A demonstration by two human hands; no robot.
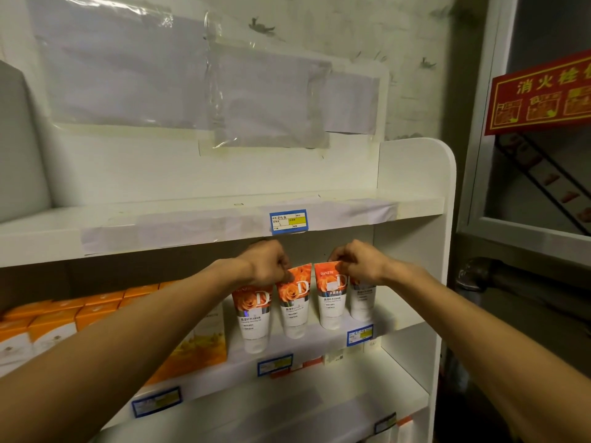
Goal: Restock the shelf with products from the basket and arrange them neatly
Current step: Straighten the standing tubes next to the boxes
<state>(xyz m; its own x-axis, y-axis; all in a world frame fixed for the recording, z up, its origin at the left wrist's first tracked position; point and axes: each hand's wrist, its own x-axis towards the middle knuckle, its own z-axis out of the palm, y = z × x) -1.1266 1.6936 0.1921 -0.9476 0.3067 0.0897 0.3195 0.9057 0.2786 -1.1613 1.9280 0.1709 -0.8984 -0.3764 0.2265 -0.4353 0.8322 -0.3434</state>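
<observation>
Several orange-and-white tubes stand cap-down in a row on the middle shelf [319, 342] of a white rack. My left hand [267, 263] pinches the flat top of the second tube from the left [294, 302], beside the leftmost tube [254, 318]. My right hand [355, 263] pinches the top of the third tube [331, 298], and the rightmost tube [361, 300] stands partly behind that hand. The basket is out of view.
Orange-and-white boxes [64, 321] fill the left of the same shelf. The top shelf [160, 225] carries a blue price tag [287, 221] and taped paper. The rack's right side panel [415, 251] stands close. A red fire-hydrant sign [540, 94] hangs at right.
</observation>
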